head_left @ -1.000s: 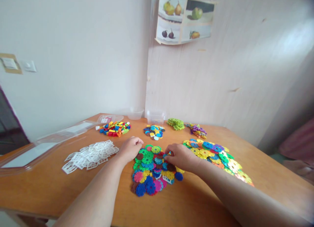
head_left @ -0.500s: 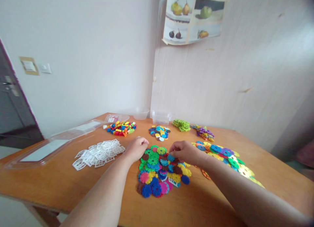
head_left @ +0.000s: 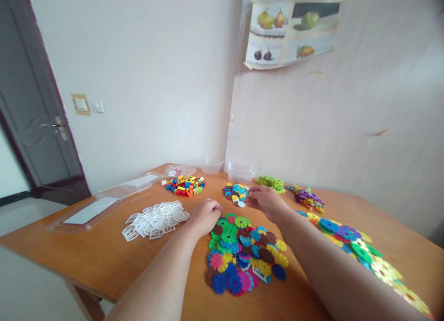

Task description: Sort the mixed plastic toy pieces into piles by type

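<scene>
My left hand [head_left: 207,215] is closed, its fingers curled at the upper left edge of the mixed pile of notched plastic discs [head_left: 229,235]; whatever it may hold is hidden. Farther up, my right hand [head_left: 265,203] has its fingers stretched out and slightly parted, nothing visible in them. Its fingertips are beside the small pile of blue, yellow, brown and white discs [head_left: 236,191]. Green, blue, brown, yellow and pink discs overlap in the mixed pile, with a white window-shaped piece [head_left: 261,271] lying among them.
White lattice pieces [head_left: 156,219] lie heaped at left, with coloured bricks [head_left: 183,185] behind. Green pieces [head_left: 270,183], purple and orange pieces [head_left: 308,198] and large discs [head_left: 360,251] lie right. Clear containers [head_left: 239,171] and a bowl [head_left: 212,165] stand by the wall; clear lids [head_left: 100,210] lie left.
My right hand has moved from the mixed disc pile up to the small disc pile, and its fingers have straightened. My left hand stays near the pile's edge. The view has turned left.
</scene>
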A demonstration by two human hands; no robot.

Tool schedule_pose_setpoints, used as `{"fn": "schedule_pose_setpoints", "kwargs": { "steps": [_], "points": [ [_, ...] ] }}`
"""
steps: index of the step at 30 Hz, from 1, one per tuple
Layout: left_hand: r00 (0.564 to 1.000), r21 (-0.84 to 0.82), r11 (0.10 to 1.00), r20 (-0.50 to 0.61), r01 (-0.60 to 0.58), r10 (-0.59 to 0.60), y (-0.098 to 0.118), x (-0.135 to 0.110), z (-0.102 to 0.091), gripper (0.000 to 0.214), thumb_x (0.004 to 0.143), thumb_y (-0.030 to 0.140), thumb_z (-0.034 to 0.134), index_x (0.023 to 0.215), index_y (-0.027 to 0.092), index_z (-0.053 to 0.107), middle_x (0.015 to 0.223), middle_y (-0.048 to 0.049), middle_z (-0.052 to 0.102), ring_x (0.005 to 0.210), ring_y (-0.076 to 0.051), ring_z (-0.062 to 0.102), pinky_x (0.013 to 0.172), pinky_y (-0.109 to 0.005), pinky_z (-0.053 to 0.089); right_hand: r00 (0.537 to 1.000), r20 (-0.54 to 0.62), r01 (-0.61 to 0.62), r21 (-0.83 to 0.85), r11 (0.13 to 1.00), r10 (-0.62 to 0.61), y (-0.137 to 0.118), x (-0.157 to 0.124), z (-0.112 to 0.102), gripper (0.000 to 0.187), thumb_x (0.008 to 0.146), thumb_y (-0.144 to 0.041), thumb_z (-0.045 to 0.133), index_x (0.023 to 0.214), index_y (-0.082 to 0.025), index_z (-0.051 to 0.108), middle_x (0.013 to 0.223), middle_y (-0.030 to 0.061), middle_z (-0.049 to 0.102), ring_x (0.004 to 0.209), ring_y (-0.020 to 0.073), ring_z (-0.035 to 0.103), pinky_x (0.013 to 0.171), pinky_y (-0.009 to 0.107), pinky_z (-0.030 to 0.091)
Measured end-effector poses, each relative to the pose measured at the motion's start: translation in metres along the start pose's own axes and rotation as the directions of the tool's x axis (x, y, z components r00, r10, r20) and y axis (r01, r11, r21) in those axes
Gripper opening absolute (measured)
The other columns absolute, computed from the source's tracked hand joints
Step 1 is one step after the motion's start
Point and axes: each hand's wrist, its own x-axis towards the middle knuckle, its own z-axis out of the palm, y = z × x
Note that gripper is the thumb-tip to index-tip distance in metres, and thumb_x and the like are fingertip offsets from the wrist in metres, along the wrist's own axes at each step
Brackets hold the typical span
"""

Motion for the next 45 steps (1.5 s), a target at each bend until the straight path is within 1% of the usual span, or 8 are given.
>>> {"fn": "schedule_pose_setpoints", "kwargs": {
  "steps": [7, 13, 20, 26, 29, 33, 35, 45],
  "points": [
    [1.000, -0.012, 1.000, 0.010, 0.005, -0.005, -0.001, 0.001, 0.000, 0.019, 0.078, 0.017, 0.051, 0.082, 0.019, 0.070, 0.091, -0.0040, 0.067, 0.088, -0.017, 0.062, 0.078, -0.027, 0.044, 0.977, 0.213, 0.113, -0.392, 0.913, -0.029, -0.007, -0.016, -0.010, 0.006, 0.075, -0.017, 0.061, 0.080, -0.017, 0.059, 0.063, 0.0000, 0.062, 0.053, 0.0110, 0.059, 0.043, 0.019, 0.042],
    [1.000, -0.023, 1.000, 0.005, 0.014, -0.013, 0.001, 0.000, -0.002, 0.020, 0.078, 0.018, 0.051, 0.083, 0.019, 0.070, 0.093, -0.0038, 0.068, 0.090, -0.017, 0.063, 0.081, -0.027, 0.046, 0.800, 0.594, 0.396, -0.629, 0.669, 0.085, -0.024, -0.031, -0.027, 0.006, 0.071, -0.021, 0.062, 0.075, -0.017, 0.063, 0.065, -0.0017, 0.062, 0.060, 0.0115, 0.058, 0.052, 0.020, 0.042],
    [0.999, -0.027, 0.999, -0.010, 0.032, -0.032, 0.000, -0.001, -0.001, 0.021, 0.078, 0.018, 0.051, 0.083, 0.020, 0.071, 0.096, -0.0039, 0.070, 0.089, -0.017, 0.064, 0.082, -0.027, 0.047, 0.736, 0.559, 0.331, -0.789, 0.518, 0.381, -0.018, -0.030, -0.032, 0.024, 0.068, -0.039, 0.070, 0.076, -0.018, 0.063, 0.058, -0.0018, 0.063, 0.053, 0.0130, 0.058, 0.053, 0.023, 0.043],
    [0.999, -0.038, 0.998, -0.007, 0.042, -0.043, 0.001, -0.001, -0.003, 0.021, 0.077, 0.018, 0.051, 0.083, 0.019, 0.071, 0.095, -0.0041, 0.070, 0.090, -0.017, 0.064, 0.083, -0.027, 0.047, 0.748, 0.608, 0.391, -0.727, 0.564, 0.266, -0.019, -0.029, -0.034, 0.024, 0.069, -0.037, 0.073, 0.072, -0.018, 0.059, 0.061, -0.0032, 0.063, 0.052, 0.0100, 0.056, 0.049, 0.019, 0.038],
    [0.999, -0.050, 0.998, -0.007, 0.047, -0.048, 0.000, -0.001, -0.002, 0.022, 0.077, 0.018, 0.051, 0.084, 0.020, 0.071, 0.096, -0.0039, 0.070, 0.089, -0.017, 0.064, 0.083, -0.027, 0.046, 0.744, 0.628, 0.335, -0.644, 0.687, 0.226, -0.017, -0.025, -0.034, 0.018, 0.073, -0.031, 0.069, 0.072, -0.017, 0.058, 0.059, -0.0025, 0.063, 0.051, 0.0105, 0.058, 0.049, 0.019, 0.041],
    [0.999, -0.060, 0.998, -0.012, 0.037, -0.038, -0.003, 0.000, -0.001, 0.022, 0.077, 0.018, 0.050, 0.082, 0.020, 0.071, 0.096, -0.0042, 0.069, 0.091, -0.018, 0.064, 0.083, -0.028, 0.046, 0.946, 0.324, 0.095, -0.345, 0.934, 0.023, -0.010, -0.014, -0.027, 0.011, 0.081, -0.023, 0.062, 0.076, -0.016, 0.055, 0.063, 0.0021, 0.066, 0.055, 0.0115, 0.063, 0.052, 0.021, 0.051],
    [0.999, -0.062, 0.998, -0.009, 0.030, -0.031, -0.003, 0.001, -0.002, 0.022, 0.076, 0.018, 0.050, 0.082, 0.020, 0.071, 0.095, -0.0044, 0.069, 0.091, -0.019, 0.064, 0.083, -0.028, 0.046, 0.992, 0.127, 0.031, -0.204, 0.978, -0.005, -0.008, -0.011, -0.023, 0.009, 0.084, -0.018, 0.059, 0.076, -0.016, 0.053, 0.064, 0.0031, 0.066, 0.056, 0.0113, 0.064, 0.054, 0.021, 0.053],
    [1.000, -0.056, 0.998, -0.001, 0.012, -0.012, -0.005, 0.001, -0.004, 0.021, 0.076, 0.019, 0.050, 0.080, 0.019, 0.071, 0.093, -0.0051, 0.069, 0.090, -0.020, 0.064, 0.082, -0.030, 0.047, 0.975, 0.173, 0.207, -0.472, 0.857, -0.140, -0.021, -0.042, 0.000, 0.017, 0.084, -0.029, 0.057, 0.072, -0.018, 0.053, 0.059, -0.0011, 0.060, 0.048, 0.0092, 0.054, 0.044, 0.019, 0.036]
  ]
}}
